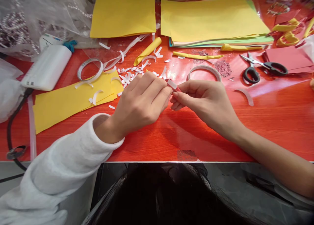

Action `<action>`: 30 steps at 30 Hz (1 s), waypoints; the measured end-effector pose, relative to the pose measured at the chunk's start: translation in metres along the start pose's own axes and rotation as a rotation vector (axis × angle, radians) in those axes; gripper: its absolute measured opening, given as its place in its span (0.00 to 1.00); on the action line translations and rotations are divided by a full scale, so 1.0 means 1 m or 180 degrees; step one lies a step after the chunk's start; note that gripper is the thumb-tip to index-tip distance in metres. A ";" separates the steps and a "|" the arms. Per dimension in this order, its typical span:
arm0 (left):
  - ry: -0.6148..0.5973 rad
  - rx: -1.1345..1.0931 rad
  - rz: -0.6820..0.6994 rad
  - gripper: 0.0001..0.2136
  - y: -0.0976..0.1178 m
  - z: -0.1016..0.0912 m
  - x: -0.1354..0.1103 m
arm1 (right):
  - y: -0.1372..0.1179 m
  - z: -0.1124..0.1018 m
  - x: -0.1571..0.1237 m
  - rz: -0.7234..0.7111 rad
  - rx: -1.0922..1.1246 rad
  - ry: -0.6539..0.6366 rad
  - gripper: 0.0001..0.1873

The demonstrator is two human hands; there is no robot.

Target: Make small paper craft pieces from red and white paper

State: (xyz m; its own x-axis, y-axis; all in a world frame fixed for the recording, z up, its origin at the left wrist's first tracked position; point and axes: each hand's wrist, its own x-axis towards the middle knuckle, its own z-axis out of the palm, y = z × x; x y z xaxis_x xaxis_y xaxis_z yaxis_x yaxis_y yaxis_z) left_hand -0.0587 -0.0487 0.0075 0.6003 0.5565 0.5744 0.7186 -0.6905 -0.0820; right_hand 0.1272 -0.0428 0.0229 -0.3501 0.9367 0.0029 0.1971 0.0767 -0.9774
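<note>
Between my two hands, above the middle of the red table, is a small rolled piece of red paper [179, 89] with a short white strip of tape [172, 84] on it. My left hand [143, 102] is closed around its left end, and the fingers hide that part. On the other end, my right hand [201, 95] pinches the roll between thumb and fingers. White paper scraps [129, 76] lie just behind my left hand. A roll of tape [204, 71] rests flat behind my right hand.
Black-handled scissors [261, 66] lie open at the right beside red paper sheets [289, 59]. Yellow sheets [213, 18] are stacked at the back. To the left are yellow paper strips [73, 100], another tape roll [90, 69] and a white box-shaped device [47, 67] with a black cable.
</note>
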 end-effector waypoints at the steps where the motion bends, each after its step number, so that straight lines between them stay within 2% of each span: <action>1: -0.0020 -0.0021 0.0007 0.13 0.000 0.000 0.000 | 0.000 0.000 0.000 0.0002 -0.0005 0.0000 0.08; 10: 0.0361 0.0208 0.0194 0.10 0.004 0.003 0.002 | -0.002 0.000 0.000 0.0017 -0.0054 0.0035 0.07; 21: 0.0172 -0.0149 0.0009 0.10 0.002 0.005 0.000 | 0.002 0.000 0.001 0.0057 0.0113 -0.0048 0.08; 25: -0.0016 -0.0456 -0.0333 0.09 0.002 0.004 0.003 | 0.003 -0.001 0.002 0.0048 0.0140 -0.0109 0.09; 30: 0.0058 -0.1238 -0.1160 0.06 0.006 0.004 0.005 | 0.003 -0.003 0.003 0.0057 0.0254 -0.0120 0.08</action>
State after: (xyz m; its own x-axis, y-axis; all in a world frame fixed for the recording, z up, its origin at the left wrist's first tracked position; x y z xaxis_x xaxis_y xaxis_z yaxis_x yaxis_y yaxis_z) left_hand -0.0497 -0.0483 0.0066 0.3274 0.7865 0.5236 0.6940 -0.5762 0.4316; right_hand 0.1301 -0.0389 0.0204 -0.3817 0.9240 -0.0214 0.1306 0.0310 -0.9910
